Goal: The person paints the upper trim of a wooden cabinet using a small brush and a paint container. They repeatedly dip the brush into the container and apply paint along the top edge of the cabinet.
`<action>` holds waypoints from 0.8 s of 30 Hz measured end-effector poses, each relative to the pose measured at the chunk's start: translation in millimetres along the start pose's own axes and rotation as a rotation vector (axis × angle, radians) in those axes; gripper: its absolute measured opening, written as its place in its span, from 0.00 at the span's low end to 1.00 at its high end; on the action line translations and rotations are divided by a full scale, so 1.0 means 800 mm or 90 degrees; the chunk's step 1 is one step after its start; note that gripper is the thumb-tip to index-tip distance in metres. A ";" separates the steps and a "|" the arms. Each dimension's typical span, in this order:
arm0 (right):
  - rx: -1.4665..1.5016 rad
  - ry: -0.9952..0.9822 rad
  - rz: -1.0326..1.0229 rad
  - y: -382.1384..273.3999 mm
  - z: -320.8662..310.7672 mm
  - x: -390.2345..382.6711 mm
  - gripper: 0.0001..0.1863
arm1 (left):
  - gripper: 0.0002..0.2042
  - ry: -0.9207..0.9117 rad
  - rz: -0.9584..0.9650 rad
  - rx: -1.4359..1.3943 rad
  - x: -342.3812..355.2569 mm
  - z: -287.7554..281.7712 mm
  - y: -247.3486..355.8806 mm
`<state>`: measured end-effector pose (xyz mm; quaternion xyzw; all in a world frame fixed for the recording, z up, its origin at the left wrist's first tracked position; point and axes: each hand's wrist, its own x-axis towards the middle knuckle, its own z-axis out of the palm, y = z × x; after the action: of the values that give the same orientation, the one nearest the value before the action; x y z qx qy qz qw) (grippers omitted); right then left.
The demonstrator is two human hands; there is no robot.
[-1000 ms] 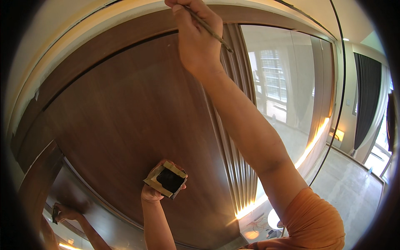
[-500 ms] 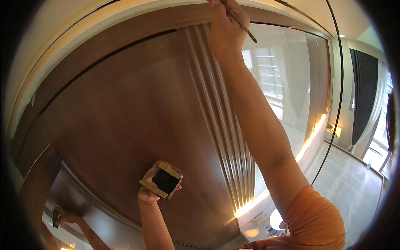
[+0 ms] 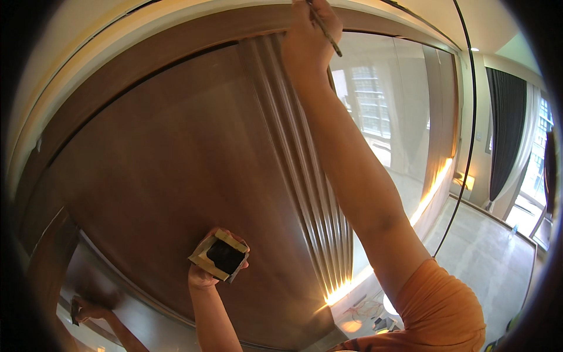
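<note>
My left hand (image 3: 202, 277) is wrapped around a small square container (image 3: 202, 255) with tan, tape-like edges. Dark paint-like stuff (image 3: 227, 256) covers its middle. My right hand (image 3: 308, 44), raised high at the top of the view, closes on a thin, dark stick (image 3: 328, 40) that looks like a slim brush handle. Its other end is hidden by the hand or lies beyond the upper edge. Behind both hands stretches a large brown wood panel (image 3: 158, 164). My right hand is near the brown trim (image 3: 217, 26) along the panel's upper edge.
Vertical fluted strips (image 3: 293, 158) run down beside the panel. A glossy pale panel (image 3: 399, 88) lies further right, with a lit strip (image 3: 431, 190) below it. A black cable (image 3: 472, 105) hangs at the right, near a dark curtain (image 3: 505, 129). A reflective surface (image 3: 158, 314) mirrors an arm at lower left.
The whole scene has shifted slightly left in the picture. Both hands keep their grips, and my right hand stays close to the upper trim.
</note>
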<state>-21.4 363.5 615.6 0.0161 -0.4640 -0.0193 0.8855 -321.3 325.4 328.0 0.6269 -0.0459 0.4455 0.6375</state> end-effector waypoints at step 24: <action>0.105 -0.164 0.053 -0.106 0.014 -0.119 0.12 | 0.44 0.001 -0.029 -0.025 0.021 0.009 0.007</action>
<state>-86.5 283.3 539.7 0.0665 -0.5741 0.0539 0.8143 -311.3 327.2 344.5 0.6147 -0.0400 0.4308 0.6595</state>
